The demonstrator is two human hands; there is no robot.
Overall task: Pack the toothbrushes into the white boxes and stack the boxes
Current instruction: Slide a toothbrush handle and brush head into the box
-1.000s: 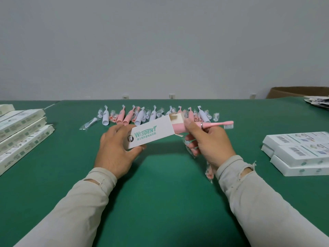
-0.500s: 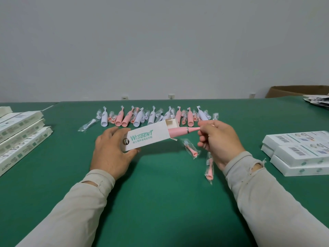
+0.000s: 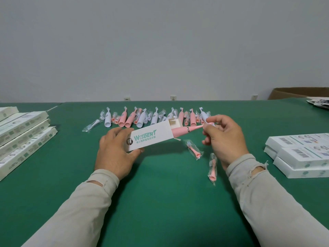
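Head view: the pink toothbrush (image 3: 185,130) has slid deeper into the white box (image 3: 151,138) than a second ago, only its neck protruding; the right hand (image 3: 224,138) pinches its tip, while the left hand (image 3: 115,150) grips the box above the table (image 3: 160,193). Insertion looks nearly finished.

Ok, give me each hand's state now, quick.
Left hand: grips the white box.
Right hand: pinches the head end of the pink toothbrush partly inside that box.
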